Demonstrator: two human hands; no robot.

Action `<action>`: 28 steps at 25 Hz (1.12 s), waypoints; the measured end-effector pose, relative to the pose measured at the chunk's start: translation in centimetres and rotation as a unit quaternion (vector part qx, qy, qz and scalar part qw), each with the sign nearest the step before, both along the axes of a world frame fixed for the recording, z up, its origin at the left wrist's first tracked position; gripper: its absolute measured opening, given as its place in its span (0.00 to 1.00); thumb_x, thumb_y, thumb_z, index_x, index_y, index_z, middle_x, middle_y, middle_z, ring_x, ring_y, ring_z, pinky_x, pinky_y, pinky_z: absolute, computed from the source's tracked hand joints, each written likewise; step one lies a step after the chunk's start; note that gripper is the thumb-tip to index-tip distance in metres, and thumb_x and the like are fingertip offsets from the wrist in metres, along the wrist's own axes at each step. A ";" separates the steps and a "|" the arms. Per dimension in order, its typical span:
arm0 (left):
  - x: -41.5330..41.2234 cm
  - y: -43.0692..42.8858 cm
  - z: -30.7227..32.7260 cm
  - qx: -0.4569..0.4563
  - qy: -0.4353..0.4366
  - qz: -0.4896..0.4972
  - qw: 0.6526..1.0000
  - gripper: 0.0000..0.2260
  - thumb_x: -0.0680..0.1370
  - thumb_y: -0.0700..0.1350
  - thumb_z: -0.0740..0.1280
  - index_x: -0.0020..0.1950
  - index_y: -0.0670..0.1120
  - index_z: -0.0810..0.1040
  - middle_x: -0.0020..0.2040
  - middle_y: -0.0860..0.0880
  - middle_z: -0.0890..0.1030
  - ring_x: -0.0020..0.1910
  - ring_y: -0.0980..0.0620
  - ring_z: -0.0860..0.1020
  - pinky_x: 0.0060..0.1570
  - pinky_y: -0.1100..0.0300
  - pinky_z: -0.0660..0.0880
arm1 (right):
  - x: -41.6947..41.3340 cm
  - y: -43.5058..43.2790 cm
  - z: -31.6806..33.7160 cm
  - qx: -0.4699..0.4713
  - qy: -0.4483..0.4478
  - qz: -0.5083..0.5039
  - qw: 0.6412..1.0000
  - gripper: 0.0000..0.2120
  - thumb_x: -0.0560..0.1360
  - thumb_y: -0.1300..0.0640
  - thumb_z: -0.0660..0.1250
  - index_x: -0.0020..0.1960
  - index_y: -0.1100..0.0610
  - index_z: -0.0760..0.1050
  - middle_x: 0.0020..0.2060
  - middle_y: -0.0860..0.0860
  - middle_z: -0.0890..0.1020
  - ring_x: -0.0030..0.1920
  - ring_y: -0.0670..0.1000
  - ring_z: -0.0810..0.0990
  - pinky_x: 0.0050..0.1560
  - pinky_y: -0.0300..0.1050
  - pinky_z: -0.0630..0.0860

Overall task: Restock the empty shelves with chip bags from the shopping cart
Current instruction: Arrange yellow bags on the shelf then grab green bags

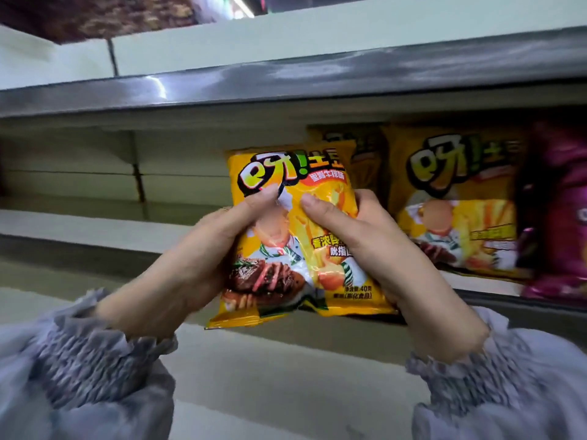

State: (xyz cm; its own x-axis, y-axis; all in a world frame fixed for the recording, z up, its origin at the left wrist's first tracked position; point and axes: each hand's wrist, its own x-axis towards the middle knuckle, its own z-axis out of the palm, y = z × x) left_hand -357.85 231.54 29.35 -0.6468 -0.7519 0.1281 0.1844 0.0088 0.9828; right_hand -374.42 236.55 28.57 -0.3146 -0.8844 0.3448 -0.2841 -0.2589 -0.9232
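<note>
One camera sits on the person's head. It looks forward and a little down at the shelf [95, 223], from very close. The left hand [203, 258] and right hand [381, 249] hold chip bags [273, 277] in the middle, near the camera. The shelf runs left to right, tilted in the wide picture.

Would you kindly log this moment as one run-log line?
left hand: grips overlapping yellow foil chip bags | right hand: grips them too | pale shelf: matching yellow bag stands at right, purple bag beyond
</note>
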 end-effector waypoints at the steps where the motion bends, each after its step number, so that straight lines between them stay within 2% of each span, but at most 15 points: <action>1: -0.6 -1.0 0.5 0.009 -0.006 -0.011 1.000 0.22 0.66 0.55 0.68 0.54 0.43 0.81 0.50 0.41 0.84 0.46 0.43 0.84 0.42 0.50 0.82 | -0.3 -0.3 0.5 0.007 0.006 -0.024 1.000 0.53 0.49 0.28 0.71 0.66 0.53 0.61 0.55 0.51 0.80 0.51 0.56 0.82 0.53 0.55 0.79; 4: -2.5 -4.4 1.7 0.012 -0.027 -0.013 0.999 0.24 0.64 0.53 0.71 0.54 0.39 0.81 0.48 0.41 0.85 0.44 0.44 0.84 0.41 0.51 0.82 | -0.7 -1.0 1.9 0.047 0.002 -0.080 0.996 0.54 0.51 0.28 0.69 0.67 0.58 0.61 0.58 0.54 0.78 0.53 0.56 0.80 0.55 0.54 0.78; 6: -4.0 -6.3 2.2 0.003 -0.039 -0.028 0.999 0.19 0.66 0.51 0.71 0.50 0.40 0.81 0.43 0.43 0.85 0.37 0.48 0.84 0.37 0.56 0.82 | -0.5 -1.2 2.8 0.081 0.003 -0.107 0.991 0.49 0.54 0.27 0.68 0.62 0.61 0.68 0.54 0.55 0.80 0.52 0.55 0.81 0.54 0.52 0.78; 8: -5.5 -8.4 2.4 -0.001 -0.031 -0.043 0.999 0.07 0.72 0.45 0.68 0.41 0.41 0.81 0.34 0.45 0.84 0.30 0.51 0.83 0.30 0.60 0.80 | -0.4 -1.1 3.3 0.116 0.090 -0.170 0.974 0.34 0.67 0.31 0.64 0.52 0.62 0.71 0.48 0.54 0.78 0.53 0.56 0.78 0.53 0.47 0.75; 9: -6.3 -9.5 2.4 -0.005 -0.012 -0.045 0.999 0.08 0.74 0.42 0.67 0.37 0.43 0.82 0.32 0.46 0.84 0.28 0.52 0.82 0.29 0.61 0.80 | -0.3 -0.9 3.3 0.127 0.150 -0.213 0.957 0.28 0.72 0.35 0.61 0.52 0.61 0.72 0.47 0.55 0.77 0.54 0.57 0.76 0.50 0.44 0.72; 11: -7.7 -11.5 2.4 -0.008 0.033 -0.064 0.997 0.09 0.71 0.39 0.68 0.32 0.45 0.83 0.33 0.47 0.83 0.30 0.52 0.82 0.32 0.61 0.80 | -0.2 -0.5 3.1 0.139 0.257 -0.248 0.924 0.28 0.75 0.38 0.60 0.63 0.60 0.69 0.56 0.56 0.75 0.60 0.57 0.73 0.49 0.42 0.68; 13: -9.1 -13.4 2.4 -0.027 0.044 -0.067 0.996 0.03 0.67 0.40 0.71 0.37 0.46 0.84 0.39 0.47 0.84 0.39 0.49 0.83 0.42 0.57 0.80 | 0.2 -0.1 2.4 0.141 0.316 -0.242 0.907 0.28 0.75 0.39 0.61 0.68 0.56 0.66 0.62 0.55 0.73 0.62 0.55 0.72 0.53 0.43 0.69; 15: -10.5 -15.5 2.1 -0.053 0.018 -0.060 0.997 0.13 0.66 0.43 0.74 0.50 0.45 0.81 0.50 0.42 0.82 0.50 0.44 0.80 0.54 0.47 0.77 | 0.5 0.4 1.8 0.135 0.350 -0.232 0.898 0.29 0.75 0.39 0.61 0.69 0.54 0.65 0.64 0.52 0.72 0.62 0.53 0.71 0.54 0.42 0.69; 16: -11.1 -16.2 1.9 -0.056 0.010 -0.069 0.996 0.19 0.65 0.46 0.75 0.54 0.45 0.79 0.55 0.40 0.81 0.53 0.42 0.80 0.57 0.43 0.75 | 0.6 0.7 1.7 0.128 0.358 -0.234 0.895 0.29 0.75 0.39 0.61 0.70 0.53 0.64 0.65 0.51 0.71 0.63 0.52 0.71 0.54 0.41 0.68; 18: -12.2 -17.4 1.4 -0.059 0.001 -0.099 0.993 0.25 0.64 0.48 0.77 0.59 0.45 0.78 0.59 0.40 0.80 0.57 0.41 0.80 0.58 0.40 0.74 | 0.6 1.3 1.6 0.110 0.368 -0.251 0.889 0.30 0.75 0.40 0.61 0.72 0.51 0.62 0.67 0.48 0.69 0.65 0.49 0.69 0.53 0.39 0.66; 22: -13.8 -18.3 0.7 -0.046 -0.001 -0.152 0.987 0.22 0.69 0.46 0.75 0.61 0.45 0.77 0.59 0.40 0.80 0.58 0.40 0.79 0.58 0.39 0.74 | 0.1 1.7 1.6 0.099 0.363 -0.263 0.888 0.29 0.75 0.40 0.61 0.72 0.50 0.62 0.68 0.46 0.67 0.65 0.48 0.69 0.55 0.39 0.67; 26: -14.4 -17.9 0.5 -0.078 -0.012 -0.140 0.987 0.21 0.70 0.48 0.75 0.61 0.45 0.76 0.59 0.39 0.80 0.58 0.38 0.79 0.57 0.38 0.74 | -0.1 1.0 1.3 0.110 0.387 -0.243 0.883 0.29 0.75 0.41 0.60 0.73 0.50 0.61 0.67 0.47 0.66 0.63 0.48 0.70 0.54 0.38 0.67; 28: -14.2 -16.6 0.7 -0.096 -0.016 -0.128 0.987 0.20 0.72 0.48 0.73 0.61 0.43 0.76 0.56 0.39 0.81 0.55 0.39 0.80 0.55 0.42 0.77 | -0.5 0.6 1.1 0.126 0.395 -0.226 0.882 0.28 0.76 0.41 0.60 0.72 0.50 0.61 0.66 0.47 0.66 0.64 0.49 0.69 0.56 0.39 0.67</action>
State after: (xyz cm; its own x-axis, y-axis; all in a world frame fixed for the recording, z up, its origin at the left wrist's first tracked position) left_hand -372.06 214.91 30.09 -0.8183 -0.5273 0.2288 0.1730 0.1537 0.9729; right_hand -374.90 237.16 29.71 -0.4043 -0.8099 0.4249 -0.8854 0.2300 -0.4040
